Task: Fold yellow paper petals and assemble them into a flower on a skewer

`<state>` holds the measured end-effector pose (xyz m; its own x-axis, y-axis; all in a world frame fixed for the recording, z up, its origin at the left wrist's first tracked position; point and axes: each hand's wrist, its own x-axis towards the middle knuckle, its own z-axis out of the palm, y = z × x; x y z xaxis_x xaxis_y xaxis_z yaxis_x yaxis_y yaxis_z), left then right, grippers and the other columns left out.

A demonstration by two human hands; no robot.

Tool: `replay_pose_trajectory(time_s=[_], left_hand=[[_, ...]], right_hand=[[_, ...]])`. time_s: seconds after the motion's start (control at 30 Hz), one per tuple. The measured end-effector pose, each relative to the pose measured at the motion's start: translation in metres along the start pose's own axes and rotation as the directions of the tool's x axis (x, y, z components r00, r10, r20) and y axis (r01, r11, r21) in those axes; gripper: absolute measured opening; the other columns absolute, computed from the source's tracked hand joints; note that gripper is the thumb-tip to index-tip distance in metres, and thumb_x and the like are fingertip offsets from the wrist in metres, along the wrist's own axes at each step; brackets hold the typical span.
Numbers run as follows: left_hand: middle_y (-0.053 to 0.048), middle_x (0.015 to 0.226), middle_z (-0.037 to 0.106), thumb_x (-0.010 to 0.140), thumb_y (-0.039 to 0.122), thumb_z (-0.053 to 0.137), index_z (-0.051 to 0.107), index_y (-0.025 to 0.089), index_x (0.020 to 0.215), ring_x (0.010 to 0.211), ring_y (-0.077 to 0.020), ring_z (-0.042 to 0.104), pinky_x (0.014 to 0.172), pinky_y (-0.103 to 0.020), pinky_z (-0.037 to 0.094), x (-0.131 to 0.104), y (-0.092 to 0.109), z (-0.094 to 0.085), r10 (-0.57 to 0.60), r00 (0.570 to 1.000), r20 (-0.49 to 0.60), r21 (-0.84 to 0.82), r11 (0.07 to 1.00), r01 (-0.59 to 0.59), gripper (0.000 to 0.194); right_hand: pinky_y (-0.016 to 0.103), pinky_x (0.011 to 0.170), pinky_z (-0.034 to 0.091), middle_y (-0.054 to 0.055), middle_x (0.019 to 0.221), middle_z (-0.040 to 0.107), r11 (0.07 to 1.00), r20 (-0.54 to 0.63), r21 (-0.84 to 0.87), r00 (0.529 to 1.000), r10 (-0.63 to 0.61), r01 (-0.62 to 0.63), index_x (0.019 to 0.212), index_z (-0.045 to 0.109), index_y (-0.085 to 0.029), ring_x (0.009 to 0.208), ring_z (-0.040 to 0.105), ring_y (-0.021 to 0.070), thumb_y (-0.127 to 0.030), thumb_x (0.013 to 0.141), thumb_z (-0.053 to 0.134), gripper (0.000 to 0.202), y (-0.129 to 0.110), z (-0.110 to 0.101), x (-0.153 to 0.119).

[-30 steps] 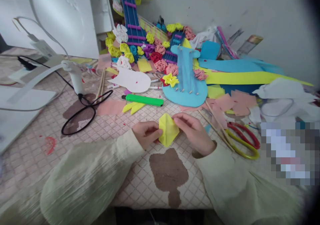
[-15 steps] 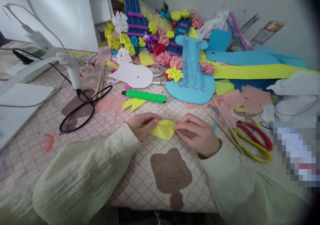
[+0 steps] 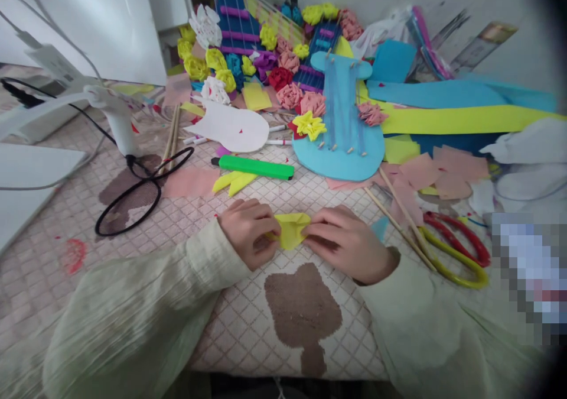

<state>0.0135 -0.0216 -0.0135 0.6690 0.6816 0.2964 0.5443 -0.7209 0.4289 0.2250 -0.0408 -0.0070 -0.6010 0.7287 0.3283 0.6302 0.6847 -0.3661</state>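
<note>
Quilted cloth (image 3: 230, 322), both hands (image 3: 297, 236) pinching creased yellow paper (image 3: 290, 230), seemingly thin, green marker (image 3: 256, 166).

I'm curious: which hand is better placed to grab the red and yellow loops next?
Right hand, I think: it's closer to the loops than the left hand. Both hold the yellow paper.

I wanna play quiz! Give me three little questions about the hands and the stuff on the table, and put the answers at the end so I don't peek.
1. True or false: the left hand and the right hand are both holding the yellow paper.

2. Which one is left of the left hand?
A. the scissors
B. the black cable
C. the paint brushes

3. Fill in the colour: the long tool just beyond the hands is ____.

Key: 1 true; 2 B; 3 green.
</note>
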Motion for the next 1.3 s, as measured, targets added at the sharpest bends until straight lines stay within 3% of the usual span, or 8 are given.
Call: replay_pose_trajectory(time_s=[0.17,0.33,0.47,0.6,0.9,1.3], left_hand=[[-0.001,0.071,0.060,0.068,0.040,0.054,0.061,0.021,0.070,0.068,-0.0164,0.051,0.061,-0.031,0.033,0.000,0.003,-0.002,-0.008,1.000,0.011,0.077,0.997,0.008,0.021],[-0.001,0.071,0.060,0.073,0.029,0.048,0.060,0.020,0.071,0.066,-0.0143,0.050,0.060,-0.028,0.033,0.000,-0.001,0.002,0.006,1.000,-0.007,0.067,0.998,-0.005,0.015],[-0.001,0.070,0.060,0.071,0.032,0.050,0.059,0.019,0.073,0.067,-0.0153,0.051,0.062,-0.029,0.035,0.000,-0.002,0.003,-0.011,1.000,-0.004,0.052,0.999,0.011,0.016],[-0.001,0.066,0.059,0.067,0.037,0.055,0.056,0.018,0.068,0.065,-0.0159,0.051,0.061,-0.030,0.034,0.000,0.000,0.000,-0.028,0.999,0.026,0.056,0.998,0.027,0.019],[0.000,0.070,0.059,0.071,0.023,0.050,0.058,0.020,0.069,0.067,-0.0147,0.050,0.060,-0.029,0.033,-0.002,-0.002,0.005,0.032,0.999,-0.003,0.048,0.998,-0.032,0.009],[0.000,0.066,0.057,0.071,0.024,0.049,0.056,0.019,0.067,0.065,-0.0143,0.048,0.060,-0.029,0.033,-0.001,-0.001,0.004,0.045,0.999,0.004,0.074,0.996,-0.045,0.010]], right_hand=[[0.029,0.067,0.041,0.003,0.074,0.058,0.996,0.034,0.063,0.998,0.060,-0.062,0.077,0.063,-0.018,0.070,0.051,0.0131,-0.022,0.079,0.051,0.014,0.000,0.002,-0.001],[0.027,0.064,0.042,0.002,0.070,0.058,0.977,0.020,0.140,0.987,0.160,-0.161,0.075,0.062,-0.017,0.067,0.051,0.0127,-0.023,0.077,0.053,0.011,-0.003,0.004,-0.001],[0.028,0.063,0.042,0.002,0.069,0.059,0.965,0.004,0.158,0.977,0.212,-0.210,0.074,0.061,-0.017,0.066,0.052,0.0128,-0.021,0.074,0.055,0.007,-0.005,0.005,-0.001],[0.028,0.064,0.041,0.002,0.068,0.060,0.964,0.007,0.157,0.976,0.216,-0.215,0.071,0.061,-0.017,0.066,0.053,0.0131,-0.019,0.073,0.057,0.005,-0.007,0.004,0.001],[0.029,0.067,0.040,0.001,0.070,0.060,0.973,0.020,0.098,0.978,0.206,-0.207,0.072,0.061,-0.017,0.069,0.052,0.0137,-0.021,0.072,0.058,0.005,-0.009,0.002,-0.002],[0.026,0.062,0.040,0.002,0.070,0.059,0.945,0.053,0.155,0.957,0.283,-0.288,0.070,0.060,-0.017,0.067,0.051,0.0125,-0.019,0.074,0.054,0.008,-0.014,0.001,-0.002]])
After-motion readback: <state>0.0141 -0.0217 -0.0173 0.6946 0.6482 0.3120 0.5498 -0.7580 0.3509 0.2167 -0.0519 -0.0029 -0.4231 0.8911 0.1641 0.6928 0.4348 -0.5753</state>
